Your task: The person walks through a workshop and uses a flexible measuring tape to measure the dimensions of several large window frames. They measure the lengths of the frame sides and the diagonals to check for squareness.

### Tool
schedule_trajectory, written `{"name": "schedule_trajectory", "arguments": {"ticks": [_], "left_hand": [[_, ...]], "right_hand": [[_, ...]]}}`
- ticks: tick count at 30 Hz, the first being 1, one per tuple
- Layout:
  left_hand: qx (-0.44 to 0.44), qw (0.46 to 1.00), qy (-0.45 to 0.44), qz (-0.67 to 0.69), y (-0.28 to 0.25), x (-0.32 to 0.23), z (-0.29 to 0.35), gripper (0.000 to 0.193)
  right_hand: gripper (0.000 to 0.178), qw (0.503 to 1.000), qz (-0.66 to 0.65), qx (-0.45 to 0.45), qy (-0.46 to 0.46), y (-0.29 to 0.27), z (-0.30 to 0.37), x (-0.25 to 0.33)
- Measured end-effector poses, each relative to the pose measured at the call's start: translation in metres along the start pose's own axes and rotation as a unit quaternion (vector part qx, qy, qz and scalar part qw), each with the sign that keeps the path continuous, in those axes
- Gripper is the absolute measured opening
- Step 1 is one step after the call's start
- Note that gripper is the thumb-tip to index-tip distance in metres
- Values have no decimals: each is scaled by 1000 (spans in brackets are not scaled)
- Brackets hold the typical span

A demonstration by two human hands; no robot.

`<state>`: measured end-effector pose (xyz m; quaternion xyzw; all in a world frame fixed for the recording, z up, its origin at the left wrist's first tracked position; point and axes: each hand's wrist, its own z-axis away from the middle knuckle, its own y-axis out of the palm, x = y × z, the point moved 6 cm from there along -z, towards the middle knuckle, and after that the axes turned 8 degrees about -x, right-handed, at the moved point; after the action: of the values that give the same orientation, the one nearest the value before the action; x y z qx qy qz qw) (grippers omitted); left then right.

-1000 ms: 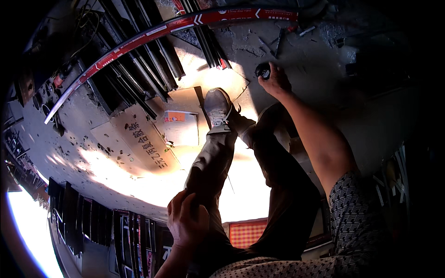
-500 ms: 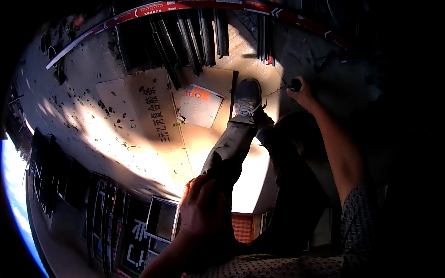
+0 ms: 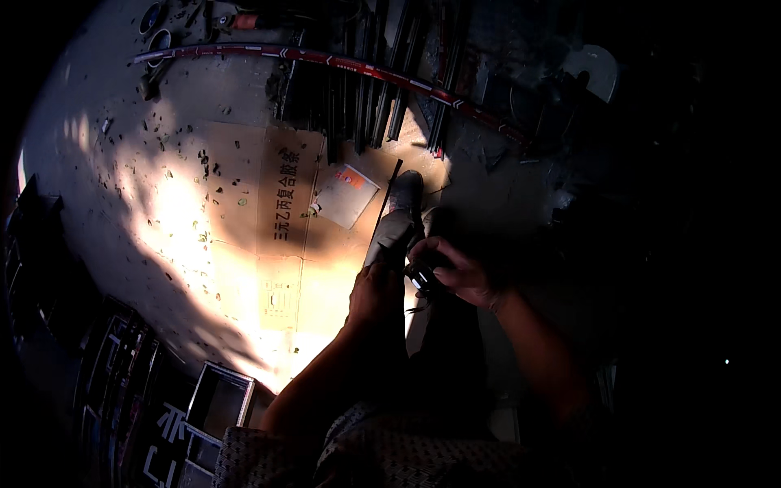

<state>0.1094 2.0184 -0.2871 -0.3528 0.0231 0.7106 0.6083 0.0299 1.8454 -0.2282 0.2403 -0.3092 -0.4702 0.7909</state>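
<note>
My left hand (image 3: 376, 294) lies on my trouser leg near the knee, its fingers partly in shade and loosely bent over the cloth. Close beside it, my right hand (image 3: 460, 275) is closed around a small dark object (image 3: 421, 278) with a shiny patch. Its exact kind is too dark to tell. Both hands are over my legs. Beyond them, my shoe (image 3: 405, 191) stands at the edge of a flattened cardboard sheet (image 3: 236, 179). A thin dark strip (image 3: 391, 180) runs beside the shoe.
A pale sheet with an orange patch (image 3: 348, 195) lies on the cardboard. Several long dark bars (image 3: 374, 98) lie past the shoe under a long red strip (image 3: 358, 65). Metal frames (image 3: 218, 403) stand at lower left. Leaf scraps litter the floor; the right side is deep in shadow.
My right hand has come in from the far right to beside my left hand, still holding the dark object. My left hand stays at the leg. The view has shifted.
</note>
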Motion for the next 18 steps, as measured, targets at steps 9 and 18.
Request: {"name": "schedule_trajectory", "arguments": {"ticks": [9,18], "left_hand": [[34,881,-115,458,-100,-52,146,31],[81,828,-90,548,-186,7,220,32]], "right_hand": [[28,916,391,35,-87,145,49,-9],[63,887,450,102,-10,262,29,-70]]}}
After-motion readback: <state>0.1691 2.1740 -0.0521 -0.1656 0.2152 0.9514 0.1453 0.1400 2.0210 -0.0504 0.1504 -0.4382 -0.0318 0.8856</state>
